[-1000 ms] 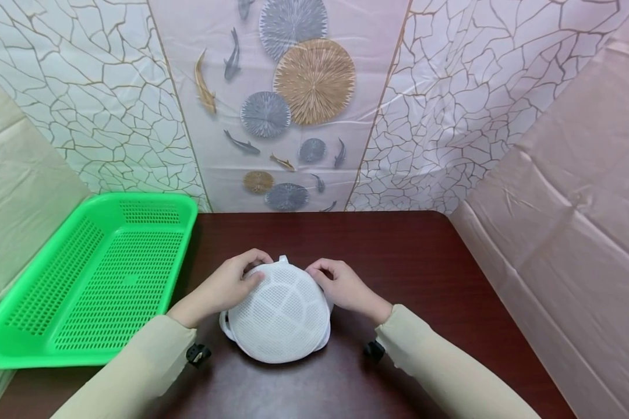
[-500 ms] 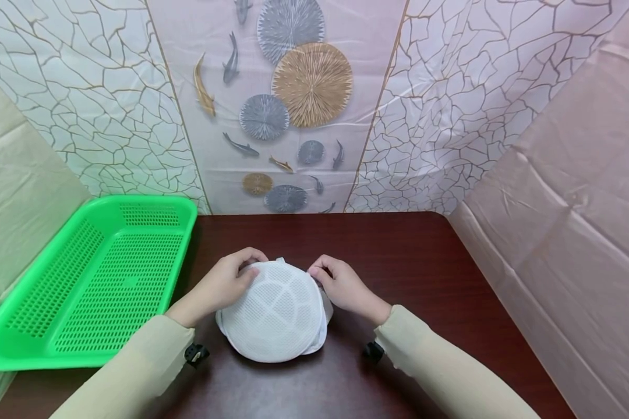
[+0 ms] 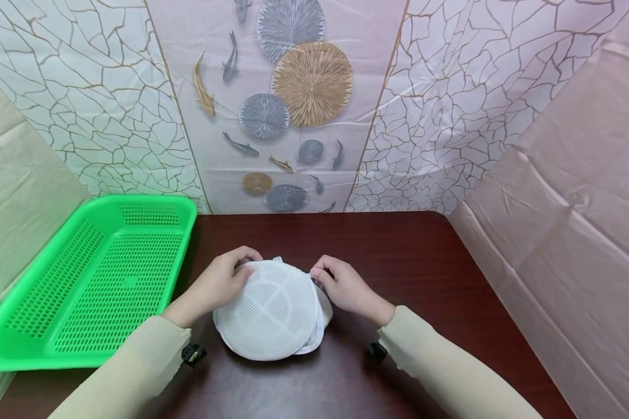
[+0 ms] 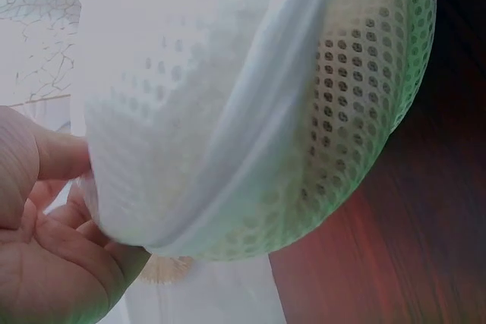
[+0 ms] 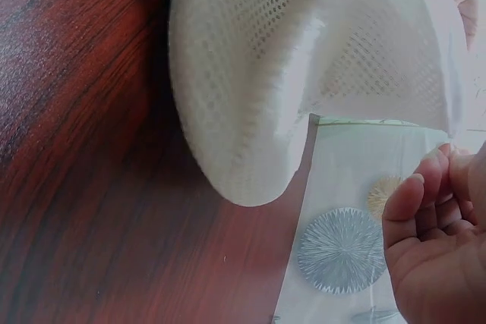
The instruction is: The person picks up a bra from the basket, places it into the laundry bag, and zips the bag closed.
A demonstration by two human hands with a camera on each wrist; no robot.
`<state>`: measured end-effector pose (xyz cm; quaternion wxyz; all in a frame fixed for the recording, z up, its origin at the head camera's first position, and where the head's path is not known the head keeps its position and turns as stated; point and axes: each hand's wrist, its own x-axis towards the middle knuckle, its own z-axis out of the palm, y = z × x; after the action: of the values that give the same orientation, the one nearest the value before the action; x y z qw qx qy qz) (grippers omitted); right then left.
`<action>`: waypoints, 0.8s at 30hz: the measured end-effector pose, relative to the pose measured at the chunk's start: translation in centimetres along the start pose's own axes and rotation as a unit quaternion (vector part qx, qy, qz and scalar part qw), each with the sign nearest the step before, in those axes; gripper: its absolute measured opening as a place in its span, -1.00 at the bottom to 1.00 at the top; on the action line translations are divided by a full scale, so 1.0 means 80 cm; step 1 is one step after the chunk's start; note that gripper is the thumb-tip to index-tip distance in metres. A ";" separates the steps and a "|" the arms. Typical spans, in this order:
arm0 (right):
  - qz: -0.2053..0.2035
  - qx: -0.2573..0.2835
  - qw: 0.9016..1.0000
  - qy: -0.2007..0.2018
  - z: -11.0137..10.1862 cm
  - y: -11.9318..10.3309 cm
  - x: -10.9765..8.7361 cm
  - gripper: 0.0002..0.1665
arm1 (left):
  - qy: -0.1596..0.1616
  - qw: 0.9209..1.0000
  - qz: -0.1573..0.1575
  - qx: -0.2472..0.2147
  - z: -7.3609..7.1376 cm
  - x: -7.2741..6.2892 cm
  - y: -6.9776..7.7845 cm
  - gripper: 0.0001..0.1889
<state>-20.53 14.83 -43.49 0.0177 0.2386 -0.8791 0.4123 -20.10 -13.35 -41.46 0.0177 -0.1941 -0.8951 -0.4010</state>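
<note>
A round white mesh laundry bag [image 3: 269, 311] stands on the table in the head view, its front panel tilted toward me. My left hand [image 3: 221, 284] grips the bag's upper left edge, thumb on the front panel and fingers behind. At the upper right edge, my right hand [image 3: 342, 285] pinches the rim between thumb and fingers; whether it holds a zipper pull there is too small to tell. In the left wrist view, a pale seam band [image 4: 262, 111] separates two mesh panels. Folded mesh [image 5: 258, 89] hangs beside the right hand in the right wrist view.
A green perforated plastic basket [image 3: 131, 279] stands on the left of the dark red-brown table [image 3: 409, 262]. Behind the table hangs a patterned cloth [image 3: 314, 139]. Pale cloth side walls [image 3: 571, 203] border the table.
My left hand has moved slightly left, carrying the front panel with it. The gap between the front panel and the layers behind has widened on the right. My right hand has barely moved.
</note>
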 end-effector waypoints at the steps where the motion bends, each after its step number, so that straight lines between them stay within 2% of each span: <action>1: -0.002 -0.001 1.000 0.001 0.000 0.000 0.000 -0.83 | 0.001 1.000 -0.005 0.001 0.000 0.000 0.000 -0.81; 4: -0.004 -0.002 1.000 0.002 -0.001 -0.002 -0.001 -0.84 | 0.001 1.000 -0.022 0.002 -0.002 -0.001 0.000 -0.82; 9: -0.011 -0.003 1.000 -0.011 -0.001 -0.006 -0.005 -0.91 | -0.012 0.999 -0.031 -0.006 -0.004 -0.002 0.003 -0.82; 15: -0.044 -0.018 0.999 -0.003 0.001 -0.009 -0.003 -0.93 | -0.023 0.999 -0.020 -0.023 -0.005 0.002 0.009 -0.83; 20: -0.060 -0.019 0.998 0.022 0.001 -0.017 0.006 -0.93 | -0.022 0.999 -0.015 -0.025 0.002 0.008 0.027 -0.79; 24: -0.070 -0.019 0.997 0.034 0.002 -0.026 0.011 -0.93 | -0.027 0.999 0.001 -0.016 0.009 0.012 0.038 -0.77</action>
<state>-20.42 13.24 -41.90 0.0806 0.2849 -0.8668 0.4012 -19.79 -10.68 -39.63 -0.0094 -0.2060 -0.8884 -0.4101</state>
